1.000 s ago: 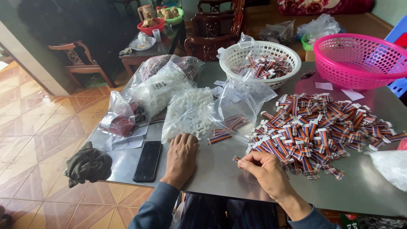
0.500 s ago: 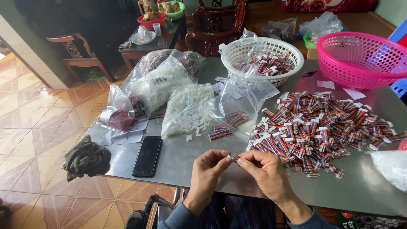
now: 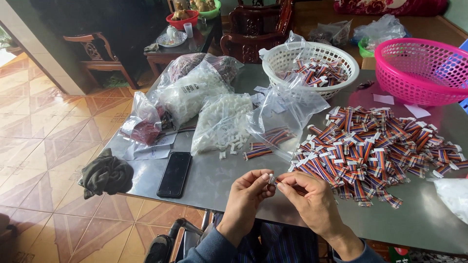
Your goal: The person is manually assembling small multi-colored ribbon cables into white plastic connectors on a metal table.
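Head view had both hands meeting just over the near edge of the desk (image 3: 204, 180), the left hand (image 3: 246, 197) and right hand (image 3: 312, 202) each pinched shut on one short ribbon cable (image 3: 274, 180), fingertips at its white connector end. It looked featherlight and floppy, the striped wires soft, the plastic plug stiff and small enough to slip, so the plug seemed the place to grip. Counting up: one cable in hand, a heap of cables (image 3: 375, 146) too many to count just right of it, two baskets, white basket (image 3: 312, 61) and pink basket (image 3: 424, 68), several clear bags, one black phone (image 3: 174, 174), one dark cloth (image 3: 105, 173).
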